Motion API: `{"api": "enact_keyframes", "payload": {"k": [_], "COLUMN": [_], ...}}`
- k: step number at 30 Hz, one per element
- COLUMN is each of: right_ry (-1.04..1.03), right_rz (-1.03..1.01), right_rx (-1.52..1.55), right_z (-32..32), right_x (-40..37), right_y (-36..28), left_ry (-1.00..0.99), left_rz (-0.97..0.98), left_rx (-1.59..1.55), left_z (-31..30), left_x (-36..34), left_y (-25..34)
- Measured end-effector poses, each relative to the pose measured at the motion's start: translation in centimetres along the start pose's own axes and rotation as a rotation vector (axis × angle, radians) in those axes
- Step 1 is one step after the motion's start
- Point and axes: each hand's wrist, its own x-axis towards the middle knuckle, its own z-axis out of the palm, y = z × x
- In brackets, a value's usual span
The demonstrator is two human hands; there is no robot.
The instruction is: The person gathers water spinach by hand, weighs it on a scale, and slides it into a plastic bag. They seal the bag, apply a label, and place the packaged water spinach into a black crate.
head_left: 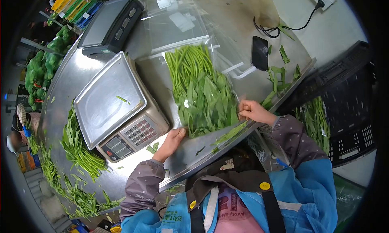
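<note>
A clear plastic bag (207, 96) filled with leafy green vegetables lies flat on the metal table, stems at the far end and leaves towards me. My left hand (172, 144) is closed at the bag's near left corner, its fingers curled against the edge. At the near right corner, my right hand (255, 112) pinches the plastic between thumb and fingers. Beside my left hand stands a digital scale (111, 101) with a scrap of stem on its pan. Loose leaves (231, 135) lie between the bag and the table's front edge.
Flat plastic bags (174, 28) are spread beyond the filled one. A phone (259, 53) and leaf scraps (279, 77) lie at right. A second scale (109, 24) stands behind. Loose greens (79, 144) cover the left side. Right of the table is a black crate (350, 107).
</note>
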Motion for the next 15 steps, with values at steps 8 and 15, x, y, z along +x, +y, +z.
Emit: {"api": "enact_keyframes", "payload": {"k": [8,15], "right_ry": [0.288,0.527], "right_rz": [-0.003,0.022], "right_rx": [-0.012,-0.411], "right_z": [1.5,1.7], "right_x": [2.8,3.7], "right_y": [-0.9,0.0], "left_ry": [0.087,0.665], "left_rz": [-0.418,0.031], "left_rx": [-0.647,0.347], "left_z": [0.9,2.0], "left_x": [1.2,2.0], "left_y": [-0.3,1.1]}}
